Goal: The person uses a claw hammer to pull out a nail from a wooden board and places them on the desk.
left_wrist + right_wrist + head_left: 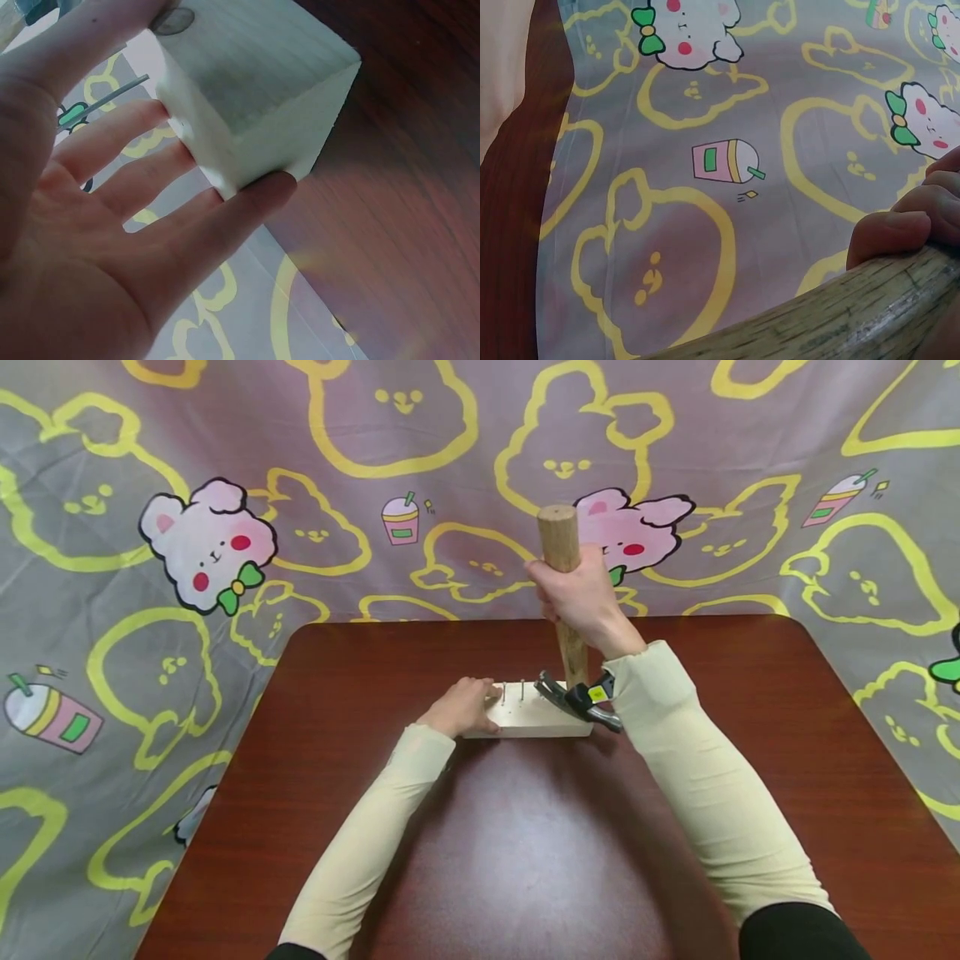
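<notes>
Out on the left, the grey patterned cloth (60,643) hangs beyond the table's left edge, all yellow outlines and pink cups. Moving in, here's the cream left sleeve (360,860), reaching to the left hand (459,706), and that one has a grip on the left end of the wooden block (536,718): thumb at the near long side, fingers at the far one. The block itself lies lengthwise on the dark red-brown table (337,710), about midway between the left and right edges and near the far edge. The left wrist view picks up a dark knot (173,21) in its face. Along the block, thin nails (522,690) stand upright, two of them clear to see. Over at the block's right end it's the hammer (573,656), wooden handle nearly vertical, metal head low and slanting past that end; whether it touches, I can't tell. Up top, the right hand (576,592) has its fingers wrapped round the handle. Last, the right sleeve (712,793), crossing the table's right side.
</notes>
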Motion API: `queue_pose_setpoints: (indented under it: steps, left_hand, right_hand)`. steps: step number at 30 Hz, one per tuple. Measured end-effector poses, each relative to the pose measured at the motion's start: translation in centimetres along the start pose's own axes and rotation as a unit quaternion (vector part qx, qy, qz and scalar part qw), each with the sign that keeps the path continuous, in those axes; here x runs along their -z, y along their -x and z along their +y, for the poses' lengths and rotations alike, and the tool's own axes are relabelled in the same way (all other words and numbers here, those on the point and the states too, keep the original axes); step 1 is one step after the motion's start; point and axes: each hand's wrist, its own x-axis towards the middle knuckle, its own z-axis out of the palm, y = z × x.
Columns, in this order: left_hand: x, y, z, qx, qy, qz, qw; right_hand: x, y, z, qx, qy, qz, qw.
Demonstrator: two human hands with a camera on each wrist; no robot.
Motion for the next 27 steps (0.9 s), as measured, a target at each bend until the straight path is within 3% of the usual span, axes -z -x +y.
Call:
queue_pose_setpoints:
  steps: [16, 27]
  left_hand:
    - [0.27, 0.0, 0.02, -0.004, -0.013, -0.008, 0.9999]
    - [0.08, -0.03, -0.15, -0.005, -0.012, -0.003, 0.9999]
  right_hand:
    - [0.34, -0.28, -0.25, -0.028, -0.033, 0.021, 0.999]
    - [0.4, -0.3, -0.15, -0.018, -0.071, 0.015, 0.997]
